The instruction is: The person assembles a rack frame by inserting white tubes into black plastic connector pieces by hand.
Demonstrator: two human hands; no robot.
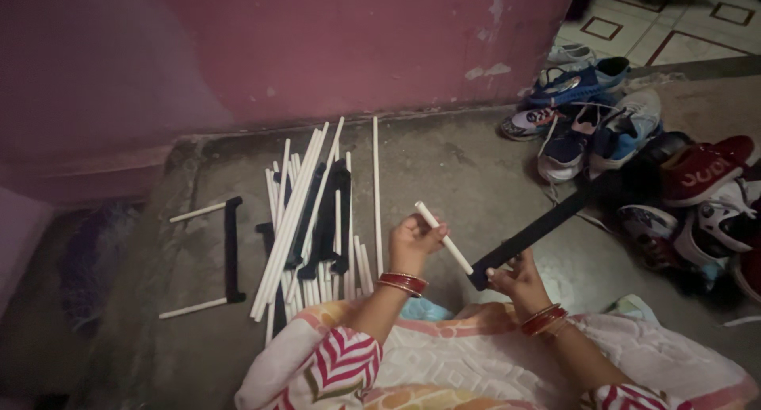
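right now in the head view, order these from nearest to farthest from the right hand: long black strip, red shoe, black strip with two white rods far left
1. Long black strip: held in right hand.
2. Red shoe: upper right, in the shoe pile.
3. Black strip with two white rods: far left on the floor.

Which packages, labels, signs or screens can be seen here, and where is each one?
No packages, signs or screens are visible.
Red shoe: in the shoe pile at right, bears a pale printed mark on its side.
Left hand holds a white stick, right hand a black strip; neither shows a label.
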